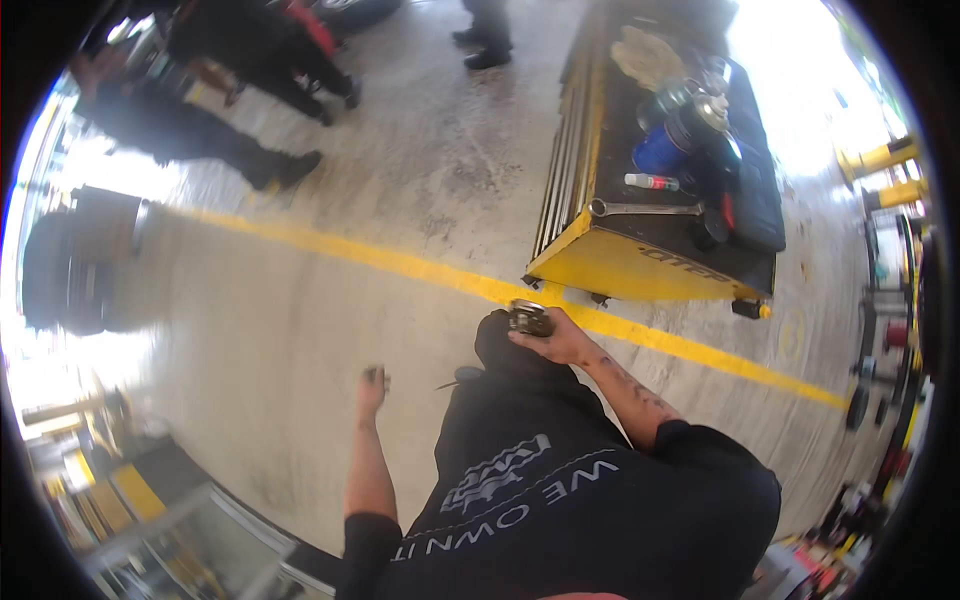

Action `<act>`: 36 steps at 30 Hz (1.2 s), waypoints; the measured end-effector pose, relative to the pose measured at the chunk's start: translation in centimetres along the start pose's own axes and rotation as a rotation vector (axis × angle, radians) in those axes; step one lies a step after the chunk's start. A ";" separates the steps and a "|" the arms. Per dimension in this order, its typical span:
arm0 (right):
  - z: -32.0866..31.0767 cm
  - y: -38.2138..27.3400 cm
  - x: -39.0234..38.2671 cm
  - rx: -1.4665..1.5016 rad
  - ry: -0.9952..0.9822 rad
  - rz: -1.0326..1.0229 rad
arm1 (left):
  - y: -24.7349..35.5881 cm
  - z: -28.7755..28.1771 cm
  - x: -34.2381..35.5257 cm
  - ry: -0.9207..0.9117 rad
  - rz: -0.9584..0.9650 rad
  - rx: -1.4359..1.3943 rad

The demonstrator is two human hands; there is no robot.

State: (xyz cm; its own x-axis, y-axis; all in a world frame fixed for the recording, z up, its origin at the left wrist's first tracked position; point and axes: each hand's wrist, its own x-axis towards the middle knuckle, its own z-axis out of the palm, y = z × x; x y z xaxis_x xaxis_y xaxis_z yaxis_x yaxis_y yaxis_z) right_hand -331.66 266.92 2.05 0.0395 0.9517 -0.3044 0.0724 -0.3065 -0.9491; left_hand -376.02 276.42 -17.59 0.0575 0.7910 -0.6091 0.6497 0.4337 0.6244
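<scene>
Metal part (529, 318) (round-rimmed) juts leftward from the right grip (565, 340).

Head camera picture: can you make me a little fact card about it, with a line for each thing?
Right hand: holding a small metal-looking part
Left hand: out to the side; too blurred to tell if it holds something
Tool cart: yellow and black; wrench and blue can on top
Floor: yellow line across it
Other people: partly in view near the top
</scene>
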 end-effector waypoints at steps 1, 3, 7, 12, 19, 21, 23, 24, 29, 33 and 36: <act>-0.1 -1.0 -0.5 0.063 0.096 0.006 | 8.5 -0.1 3.6 -0.044 0.099 0.196; 0.9 -2.6 0.1 0.104 0.161 -0.020 | 17.6 1.1 13.3 -0.187 0.393 0.399; 0.7 -0.1 1.5 0.169 0.336 0.066 | 39.9 15.6 17.9 -0.637 0.390 -0.124; 1.8 -1.1 4.7 0.219 0.539 0.145 | 48.2 29.2 16.4 -0.826 0.148 -0.185; 2.5 -2.3 7.7 0.376 0.672 0.257 | 49.0 32.4 15.9 -0.854 0.110 -0.043; 1.8 -3.9 8.9 0.338 0.680 0.238 | 48.2 31.9 17.8 -0.846 0.144 0.010; 1.2 -5.3 10.5 0.308 0.693 0.217 | 47.4 30.8 20.8 -0.906 0.126 -0.166; 1.0 -5.6 10.9 0.344 0.713 0.215 | 47.9 29.8 20.2 -0.907 0.090 -0.160; 1.1 -4.6 14.2 0.390 0.805 0.244 | 50.2 23.6 22.8 -0.908 0.021 0.007; -0.2 -3.9 17.3 0.476 0.919 0.221 | 53.5 19.1 25.5 -1.096 0.002 0.162; -0.7 -4.5 19.6 0.438 0.938 0.334 | 55.1 17.3 30.2 -1.050 0.061 0.223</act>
State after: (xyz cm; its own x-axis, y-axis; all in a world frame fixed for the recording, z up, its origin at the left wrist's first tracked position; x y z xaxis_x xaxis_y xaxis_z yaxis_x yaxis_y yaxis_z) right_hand -330.53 286.97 0.41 0.7501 0.3730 -0.5460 -0.4379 -0.3386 -0.8328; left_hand -325.38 316.75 -10.05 0.6479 -0.0041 -0.7617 0.7413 0.2333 0.6293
